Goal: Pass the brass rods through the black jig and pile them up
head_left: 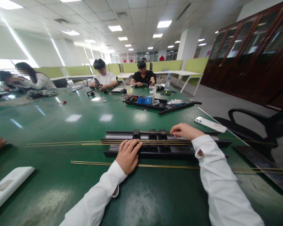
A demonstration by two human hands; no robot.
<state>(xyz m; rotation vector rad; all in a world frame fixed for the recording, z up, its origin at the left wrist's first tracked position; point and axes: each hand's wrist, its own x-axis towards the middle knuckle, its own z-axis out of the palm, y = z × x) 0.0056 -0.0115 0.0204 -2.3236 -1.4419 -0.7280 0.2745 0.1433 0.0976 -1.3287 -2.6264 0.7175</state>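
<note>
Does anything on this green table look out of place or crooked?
Nothing looks broken or spilled. The thin brass rods jut well beyond both ends of the black rail, and a white phone lies close to the table's right edge.

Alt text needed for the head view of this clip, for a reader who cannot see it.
A person's left hand presses on a long black rail lying on a green table, while the right hand pinches a thin brass rod laid along it. More brass rods lie nearer the person; a white phone lies to the right, and other people work at the far end.
</note>
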